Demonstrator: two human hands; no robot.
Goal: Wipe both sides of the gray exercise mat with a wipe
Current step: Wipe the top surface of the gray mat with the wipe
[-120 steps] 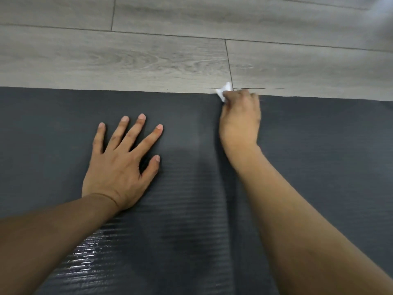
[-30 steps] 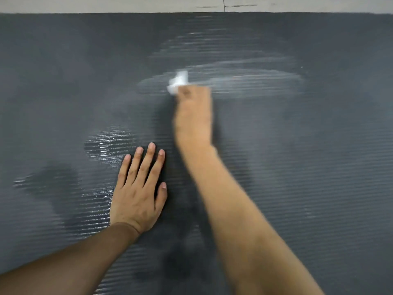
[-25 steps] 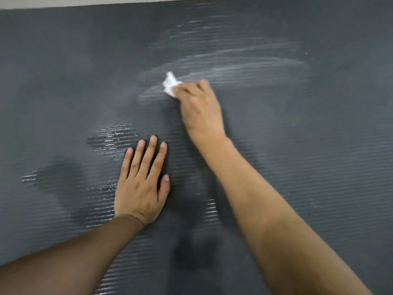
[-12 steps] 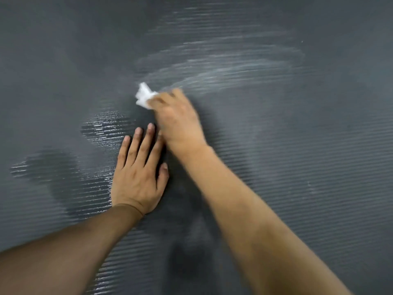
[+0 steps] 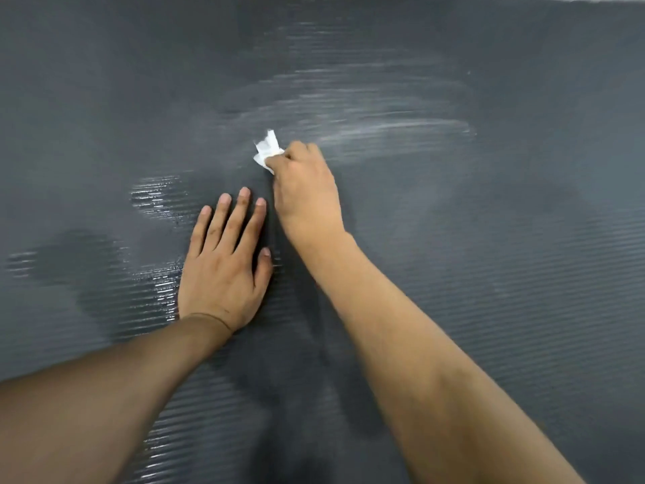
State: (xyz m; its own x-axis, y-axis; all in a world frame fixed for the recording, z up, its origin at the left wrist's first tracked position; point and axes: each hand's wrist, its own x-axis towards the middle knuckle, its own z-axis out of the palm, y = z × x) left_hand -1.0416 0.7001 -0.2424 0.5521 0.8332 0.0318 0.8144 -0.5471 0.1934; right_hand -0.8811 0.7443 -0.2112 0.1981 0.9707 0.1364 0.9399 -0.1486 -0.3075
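Where: a gray exercise mat lay flat and filled nearly the whole head view, its ribbed face running in fine horizontal lines.
Right hand: the right hand reached forward near the middle of the mat, knuckles up. Its grip was clamped on a crumpled white wipe, which stuck out beyond the hand on its far-left side and was pressed against the mat.
Left hand: the left hand lay palm down on the mat, just beside the right and nearer the camera. Its grip was apart, fingers straight and close together, thumb out to the side, holding nothing.
Between the hands: the left fingertips came close to the right wrist; whether they touched could not be told.
Streaks: pale, curved wet streaks swept across the mat to the right of the wipe and beyond it.
Sheen: a glossy patch shone on the ribs left of the left hand's fingers, and a dull dark patch sat further left.
Arms: the left forearm and right forearm, both bare, came in from the bottom edge.
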